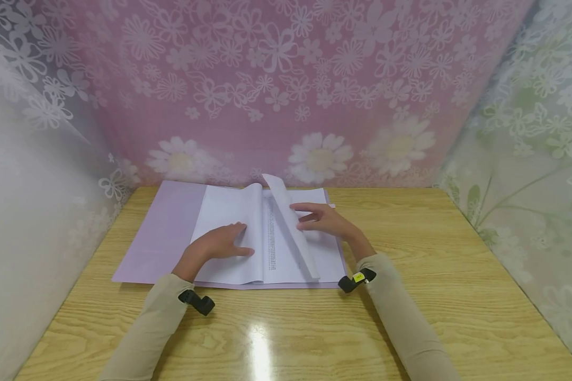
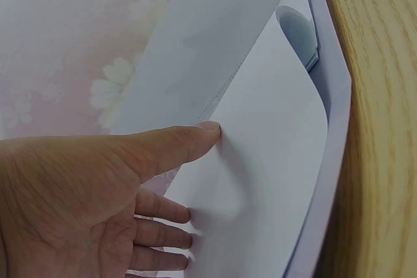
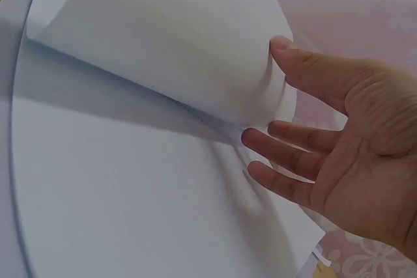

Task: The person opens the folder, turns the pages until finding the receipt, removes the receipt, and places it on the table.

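Note:
A lavender folder (image 1: 154,238) lies spread on the table, with white pages on both sides. My left hand (image 1: 219,243) rests on the turned pages (image 1: 226,203) at the left, which bulge near the binding; in the left wrist view its thumb and fingertips touch the paper. With my right hand (image 1: 331,221) I pinch the edge of one raised sheet of paper (image 1: 289,222), which stands tilted over the right-hand page (image 1: 324,259). The thumb lies on the sheet's near face in the right wrist view, and the index finger is mostly hidden. Small print runs down the page beside the binding.
The wooden table (image 1: 410,317) extends to the front and right of the folder. A pink flowered backdrop (image 1: 248,143) rises right behind it, with side panels left and right. A small pale tab (image 1: 332,205) sticks out past the folder's right edge.

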A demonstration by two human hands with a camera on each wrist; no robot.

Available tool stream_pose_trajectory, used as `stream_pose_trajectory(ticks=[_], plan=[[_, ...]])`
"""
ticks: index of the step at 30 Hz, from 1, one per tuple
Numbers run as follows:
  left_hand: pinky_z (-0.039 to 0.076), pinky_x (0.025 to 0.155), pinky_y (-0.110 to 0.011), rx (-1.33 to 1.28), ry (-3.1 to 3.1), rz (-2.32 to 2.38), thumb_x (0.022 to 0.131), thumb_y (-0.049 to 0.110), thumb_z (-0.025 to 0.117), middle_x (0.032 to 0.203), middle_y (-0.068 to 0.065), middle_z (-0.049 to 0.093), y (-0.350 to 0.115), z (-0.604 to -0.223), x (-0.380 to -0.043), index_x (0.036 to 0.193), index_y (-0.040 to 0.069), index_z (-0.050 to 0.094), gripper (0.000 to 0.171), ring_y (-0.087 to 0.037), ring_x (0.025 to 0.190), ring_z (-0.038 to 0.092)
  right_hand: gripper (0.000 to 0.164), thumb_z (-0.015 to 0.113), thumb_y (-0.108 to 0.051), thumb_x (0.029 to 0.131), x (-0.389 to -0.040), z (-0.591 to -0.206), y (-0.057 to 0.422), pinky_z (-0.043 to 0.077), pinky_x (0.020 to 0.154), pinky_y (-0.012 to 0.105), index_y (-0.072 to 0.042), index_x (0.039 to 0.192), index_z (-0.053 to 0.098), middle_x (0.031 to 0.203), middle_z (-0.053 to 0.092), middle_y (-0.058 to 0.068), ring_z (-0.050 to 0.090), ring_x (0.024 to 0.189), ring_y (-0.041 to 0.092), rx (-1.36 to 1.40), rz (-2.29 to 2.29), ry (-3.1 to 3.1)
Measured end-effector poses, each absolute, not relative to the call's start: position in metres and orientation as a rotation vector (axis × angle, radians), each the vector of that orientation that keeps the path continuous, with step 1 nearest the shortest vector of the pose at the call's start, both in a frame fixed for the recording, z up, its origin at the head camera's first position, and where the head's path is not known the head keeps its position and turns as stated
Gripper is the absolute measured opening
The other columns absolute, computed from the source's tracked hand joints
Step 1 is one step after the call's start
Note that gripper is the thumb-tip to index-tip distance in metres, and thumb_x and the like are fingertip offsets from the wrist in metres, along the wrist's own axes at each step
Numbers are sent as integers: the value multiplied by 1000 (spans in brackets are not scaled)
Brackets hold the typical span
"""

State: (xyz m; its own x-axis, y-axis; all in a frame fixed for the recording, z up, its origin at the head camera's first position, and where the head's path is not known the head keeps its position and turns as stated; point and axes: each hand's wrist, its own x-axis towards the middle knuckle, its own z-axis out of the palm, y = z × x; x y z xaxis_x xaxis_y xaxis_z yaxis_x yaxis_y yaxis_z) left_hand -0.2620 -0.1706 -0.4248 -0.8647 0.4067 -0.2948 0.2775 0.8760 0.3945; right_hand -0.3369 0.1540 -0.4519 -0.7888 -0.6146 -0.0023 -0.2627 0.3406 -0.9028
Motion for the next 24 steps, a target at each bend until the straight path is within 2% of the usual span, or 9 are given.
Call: stream_pose_trajectory(ticks=[4,11,18,24], plan=[[27,125,-53,505,2672,481,97,51,64,165,-25,28,-171,-425,-262,158,-4,29,90,-40,154,28,58,76,-20,93,-335,-451,151,47,110,49,-21,147,57,154,54,3,64,128,28,-798,-1420,2267],[27,125,-52,508,2671,487,97,50,65,165,-25,28,-171,-424,-261,158,-4,28,90,-40,154,28,59,74,-14,95,-333,-451,145,49,109,49,-15,150,53,157,50,5,63,129,32,-878,-1417,2215],[28,125,-53,482,2665,501,97,51,65,165,-24,29,-170,-423,-261,158,-3,29,90,-40,154,28,64,76,-16,93,-330,-451,139,50,109,49,-20,151,52,158,48,3,59,133,31,-877,-1359,2229],[29,124,-53,485,2682,494,98,49,65,165,-24,30,-170,-421,-261,158,-3,29,88,-40,153,29,67,77,-16,92,-327,-451,134,49,110,49,-19,152,50,161,44,4,53,138,34,-885,-1301,2274]])
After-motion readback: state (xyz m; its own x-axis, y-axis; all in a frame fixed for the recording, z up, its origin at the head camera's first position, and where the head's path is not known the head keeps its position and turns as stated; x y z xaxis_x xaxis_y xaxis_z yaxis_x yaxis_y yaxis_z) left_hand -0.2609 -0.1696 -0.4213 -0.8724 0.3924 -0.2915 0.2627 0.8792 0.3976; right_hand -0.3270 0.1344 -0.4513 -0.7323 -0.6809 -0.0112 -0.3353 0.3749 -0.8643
